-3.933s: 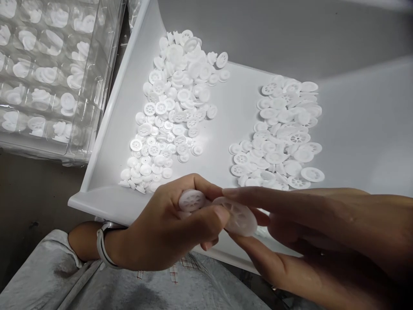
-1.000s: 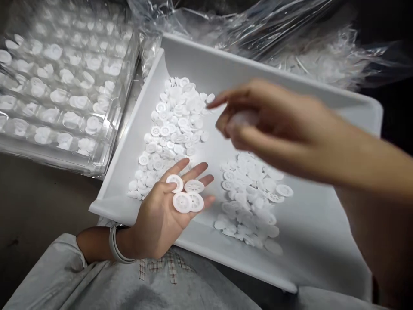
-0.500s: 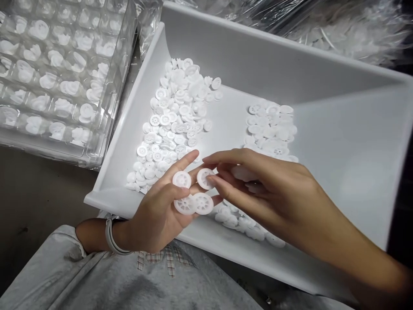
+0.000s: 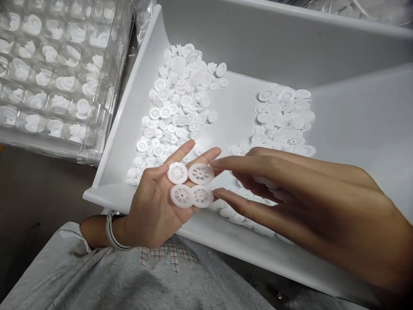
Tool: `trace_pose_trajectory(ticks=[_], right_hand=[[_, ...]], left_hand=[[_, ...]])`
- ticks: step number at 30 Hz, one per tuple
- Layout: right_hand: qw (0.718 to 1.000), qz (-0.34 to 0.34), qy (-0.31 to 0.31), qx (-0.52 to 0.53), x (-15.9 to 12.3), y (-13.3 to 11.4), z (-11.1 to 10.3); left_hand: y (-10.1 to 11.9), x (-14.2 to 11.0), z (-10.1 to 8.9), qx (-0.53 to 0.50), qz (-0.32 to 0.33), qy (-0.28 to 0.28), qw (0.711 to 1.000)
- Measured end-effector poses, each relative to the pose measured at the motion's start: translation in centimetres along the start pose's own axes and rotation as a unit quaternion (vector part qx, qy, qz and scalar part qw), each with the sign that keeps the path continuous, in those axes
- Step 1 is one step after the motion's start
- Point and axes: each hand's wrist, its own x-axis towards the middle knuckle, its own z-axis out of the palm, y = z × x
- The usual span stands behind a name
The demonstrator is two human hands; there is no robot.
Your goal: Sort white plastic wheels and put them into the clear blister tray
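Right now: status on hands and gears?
Left hand open, palm up, four white gears on fingers. Right hand open, fingertips beside them. White tray underneath.

— What do I have in hand right now?

— Four white plastic wheels, small spoked discs, lying flat in a two-by-two cluster on the fingers of my open left hand, palm up. They touch one another at the rims.

— And the other hand?

— My right hand reaches in from the right, its index fingertip just beside the upper right wheel; I cannot tell if it touches.
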Motion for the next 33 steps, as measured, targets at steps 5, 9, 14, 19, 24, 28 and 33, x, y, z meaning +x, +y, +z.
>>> trace_pose_trajectory(ticks=[5, 9, 14, 19, 24, 28, 33], right_hand=[[1.000, -0.010, -0.011, 0.004, 0.53, 0.18, 0.33], [1.000, 0.008, 0.004, 0.004, 0.75, 0.25, 0.52], [1.000, 0.017, 0.005, 0.009, 0.59, 0.41, 0.52], [1.000, 0.017, -0.004, 0.007, 0.40, 0.20, 0.44], [0.999, 0.017, 0.018, -0.021, 0.38, 0.19, 0.45], [0.998, -0.002, 0.049, -0.032, 0.78, 0.39, 0.60], [0.998, -0.006, 0.050, -0.038, 0.87, 0.60, 0.74]], left_hand=[[-0.13, 0.03, 0.13, 0.011, -0.011, 0.004, 1.000], [-0.21, -0.02, 0.13, 0.017, -0.017, 0.004, 1.000], [-0.26, -0.11, 0.17, 0.018, -0.013, 0.003, 1.000], [-0.14, -0.12, 0.08, 0.032, -0.018, 0.006, 0.999], [-0.11, 0.08, -0.05, 0.033, -0.020, -0.014, 0.999], [-0.12, 0.13, 0.03, 0.043, -0.025, -0.031, 0.998], [-0.19, 0.21, 0.03, 0.044, -0.017, -0.070, 0.996]])
